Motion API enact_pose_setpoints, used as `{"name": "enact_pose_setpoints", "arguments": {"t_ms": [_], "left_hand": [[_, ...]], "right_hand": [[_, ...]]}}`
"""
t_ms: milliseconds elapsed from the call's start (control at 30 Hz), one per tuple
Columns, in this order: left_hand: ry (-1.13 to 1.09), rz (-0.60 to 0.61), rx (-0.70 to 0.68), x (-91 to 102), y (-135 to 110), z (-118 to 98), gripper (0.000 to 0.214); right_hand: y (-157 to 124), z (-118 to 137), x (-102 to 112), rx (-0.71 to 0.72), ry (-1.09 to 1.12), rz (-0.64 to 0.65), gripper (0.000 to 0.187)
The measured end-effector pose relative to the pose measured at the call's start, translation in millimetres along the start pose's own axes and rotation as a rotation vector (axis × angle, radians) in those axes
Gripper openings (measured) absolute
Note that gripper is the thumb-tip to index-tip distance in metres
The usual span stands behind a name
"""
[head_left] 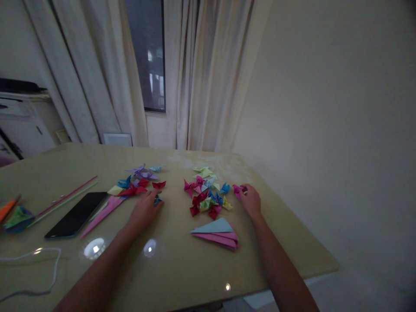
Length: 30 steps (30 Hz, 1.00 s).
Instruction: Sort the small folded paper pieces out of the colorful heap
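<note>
My right hand (pixel 251 200) pinches a magenta folded-paper piece (pixel 237 190) at the right of a pile of folded-paper pieces (pixel 205 203) in red, pink, blue, green and yellow. My left hand (pixel 147 209) is closed at a dark teal folded-paper piece (pixel 157 199), partly covered by the fingers. Just beyond it lies a red folded-paper piece (pixel 159 185). A second pile, with purple (pixel 143 173), blue and red pieces, sits at the left hand's far side. Pointed flat-folded papers (pixel 216 234), light blue and pink, lie between my forearms.
A black phone (pixel 78 215) rests at left beside a long pink folded paper (pixel 103 215). Two thin sticks (pixel 65 201), a green-blue folded paper (pixel 18 219), an orange object (pixel 7 210) and a white cable (pixel 57 264) lie farther left. The wall (pixel 341 130) borders the table's right side.
</note>
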<state>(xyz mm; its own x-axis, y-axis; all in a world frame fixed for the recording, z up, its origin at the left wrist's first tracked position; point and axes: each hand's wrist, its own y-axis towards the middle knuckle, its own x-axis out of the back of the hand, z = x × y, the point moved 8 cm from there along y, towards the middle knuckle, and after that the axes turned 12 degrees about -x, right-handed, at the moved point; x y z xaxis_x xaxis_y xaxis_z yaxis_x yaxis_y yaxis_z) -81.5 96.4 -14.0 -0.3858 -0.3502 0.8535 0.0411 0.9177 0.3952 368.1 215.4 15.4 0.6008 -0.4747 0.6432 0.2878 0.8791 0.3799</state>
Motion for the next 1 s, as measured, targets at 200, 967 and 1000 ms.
{"name": "enact_pose_setpoints", "arguments": {"t_ms": [200, 967, 1000], "left_hand": [[-0.243, -0.066, -0.016, -5.1, -0.8, -15.1, 0.043], [-0.015, -0.349, -0.225, 18.5, 2.0, -55.0, 0.035], [0.061, -0.314, -0.139, 18.1, 6.1, -34.8, 0.040]], "right_hand": [[-12.9, 23.2, 6.4, 0.090, 0.050, -0.025, 0.032], [-75.4, 108.8, -11.0, 0.349, 0.512, 0.395, 0.023], [-67.7, 101.7, -8.1, 0.306, 0.510, 0.343, 0.024]]}}
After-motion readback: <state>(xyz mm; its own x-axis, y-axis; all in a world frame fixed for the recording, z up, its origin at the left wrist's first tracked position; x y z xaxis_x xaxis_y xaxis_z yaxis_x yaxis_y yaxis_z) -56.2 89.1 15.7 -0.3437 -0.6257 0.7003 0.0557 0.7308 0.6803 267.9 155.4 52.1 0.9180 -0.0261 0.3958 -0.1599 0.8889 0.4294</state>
